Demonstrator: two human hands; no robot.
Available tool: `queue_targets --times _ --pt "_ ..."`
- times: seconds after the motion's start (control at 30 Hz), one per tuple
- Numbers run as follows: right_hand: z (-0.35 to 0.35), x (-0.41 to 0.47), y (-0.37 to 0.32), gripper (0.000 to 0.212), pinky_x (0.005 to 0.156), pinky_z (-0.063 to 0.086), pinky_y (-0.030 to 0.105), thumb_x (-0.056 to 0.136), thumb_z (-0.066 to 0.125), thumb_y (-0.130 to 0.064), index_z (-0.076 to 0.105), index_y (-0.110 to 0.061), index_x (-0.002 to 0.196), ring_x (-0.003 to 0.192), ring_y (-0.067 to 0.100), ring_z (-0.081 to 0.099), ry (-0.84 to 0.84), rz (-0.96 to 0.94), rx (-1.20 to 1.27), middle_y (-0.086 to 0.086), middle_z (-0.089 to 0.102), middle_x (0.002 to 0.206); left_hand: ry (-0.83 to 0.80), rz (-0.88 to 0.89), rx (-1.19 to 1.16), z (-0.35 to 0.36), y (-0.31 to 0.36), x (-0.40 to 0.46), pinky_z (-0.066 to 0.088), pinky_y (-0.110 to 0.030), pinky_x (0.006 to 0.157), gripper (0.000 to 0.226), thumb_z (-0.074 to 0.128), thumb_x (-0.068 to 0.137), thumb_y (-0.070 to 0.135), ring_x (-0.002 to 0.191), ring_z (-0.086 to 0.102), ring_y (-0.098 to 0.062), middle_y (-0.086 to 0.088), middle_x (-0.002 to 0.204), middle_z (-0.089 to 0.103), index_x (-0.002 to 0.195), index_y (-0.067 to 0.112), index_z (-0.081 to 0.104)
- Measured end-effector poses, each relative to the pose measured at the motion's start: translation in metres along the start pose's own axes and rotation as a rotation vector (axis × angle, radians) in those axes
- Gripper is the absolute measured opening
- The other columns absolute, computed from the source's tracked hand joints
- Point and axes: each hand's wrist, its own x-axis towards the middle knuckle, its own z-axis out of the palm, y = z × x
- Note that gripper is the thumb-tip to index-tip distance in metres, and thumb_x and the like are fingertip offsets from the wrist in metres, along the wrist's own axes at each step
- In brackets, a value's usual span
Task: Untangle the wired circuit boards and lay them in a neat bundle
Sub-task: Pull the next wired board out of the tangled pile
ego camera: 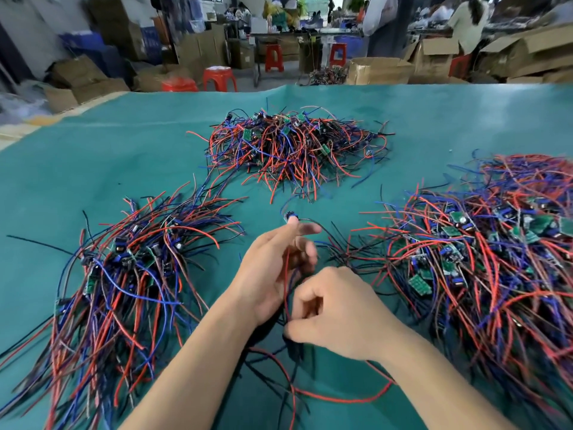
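Observation:
One small circuit board (291, 216) with red, blue and black wires hangs from my left hand (273, 268), pinched at the fingertips, its wires running down across my palm. Just below, my right hand (338, 315) is curled and pinches those same wires near their lower part. The loose wire ends (341, 398) trail onto the green mat toward me. A combed bundle of wired boards (124, 274) lies to the left. A tangled heap (483, 252) lies to the right, and another tangled heap (294, 147) sits farther back at the centre.
The green mat (93, 156) covers the table up to its far edge. Beyond it are cardboard boxes (378, 69), red plastic stools (218, 77) and people at distant work tables.

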Motion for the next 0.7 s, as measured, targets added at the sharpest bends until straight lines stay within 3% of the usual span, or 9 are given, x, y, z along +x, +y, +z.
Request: queue_targets --times 0.1,0.17,0.3,0.37,0.47,0.53,0.6,0.7 --pt "-0.001 0.003 0.001 0.021 0.067 0.053 0.028 0.063 0.08 -0.041 0.063 -0.038 0.052 0.061 0.005 0.057 -0.008 0.005 -0.001 -0.018 0.062 0.057 -0.057 -0.041 -0.071 0.0 0.003 -0.001 0.045 -0.027 0.071 0.027 0.053 0.091 0.032 0.069 0.061 -0.015 -0.002 0.075 0.065 0.093 0.012 0.07" --pt "-0.002 0.004 0.002 0.02 0.067 0.051 0.028 0.065 0.079 -0.047 0.063 -0.04 0.054 0.062 0.004 0.056 -0.009 0.015 -0.006 -0.019 0.061 0.057 -0.036 -0.049 -0.114 -0.001 0.003 0.0 0.047 -0.028 0.074 0.024 0.049 0.095 0.025 0.074 0.066 -0.016 -0.005 0.082 0.07 0.09 0.012 0.068" --pt "-0.001 0.009 0.009 0.033 0.057 0.038 0.033 0.081 0.075 -0.044 0.065 -0.023 0.058 0.052 0.009 0.045 0.062 -0.007 0.127 -0.002 0.054 0.055 -0.02 -0.068 -0.191 -0.002 0.004 -0.001 0.048 -0.029 0.078 0.031 0.045 0.095 0.02 0.08 0.069 -0.017 -0.004 0.09 0.071 0.068 0.017 0.06" --pt "-0.001 0.011 0.012 0.035 0.056 0.036 0.03 0.086 0.073 -0.039 0.061 -0.024 0.056 0.051 0.009 0.045 0.095 0.01 0.188 0.0 0.056 0.056 -0.058 -0.077 -0.262 -0.002 0.005 -0.002 0.046 -0.03 0.077 0.028 0.047 0.088 0.021 0.076 0.064 -0.02 -0.005 0.078 0.064 0.061 0.017 0.053" --pt "0.001 0.013 0.012 0.031 0.057 0.04 0.031 0.084 0.07 -0.037 0.065 -0.022 0.057 0.05 0.01 0.049 0.118 0.076 0.266 -0.001 0.06 0.054 -0.109 -0.07 -0.353 -0.003 0.007 -0.003 0.039 -0.031 0.069 0.032 0.043 0.085 0.023 0.06 0.043 -0.021 -0.001 0.057 0.033 0.054 0.018 0.04" --pt "-0.002 0.014 0.011 0.029 0.053 0.037 0.032 0.077 0.067 -0.035 0.062 -0.016 0.056 0.05 0.016 0.047 0.172 0.138 0.441 0.003 0.055 0.052 -0.121 -0.078 -0.384 -0.004 0.007 -0.003 0.034 -0.03 0.064 0.032 0.041 0.083 0.024 0.053 0.035 -0.019 0.001 0.055 0.022 0.052 0.018 0.036" --pt "-0.008 0.015 0.015 0.029 0.043 0.031 0.023 0.08 0.07 -0.026 0.061 -0.016 0.054 0.046 0.014 0.044 0.262 0.2 0.699 -0.001 0.052 0.053 -0.129 -0.082 -0.395 -0.005 0.006 -0.004 0.033 -0.031 0.073 0.032 0.041 0.083 0.024 0.05 0.032 -0.018 0.0 0.056 0.019 0.052 0.017 0.035" --pt "-0.017 0.014 0.021 0.02 0.034 0.026 0.021 0.097 0.066 -0.017 0.073 -0.014 0.079 0.044 0.015 0.047 0.392 0.23 0.949 0.001 0.063 0.068 -0.202 -0.094 -0.355 -0.006 0.005 -0.005 0.043 -0.039 0.084 0.033 0.04 0.086 0.024 0.046 0.028 -0.017 0.001 0.051 0.02 0.055 0.016 0.038"
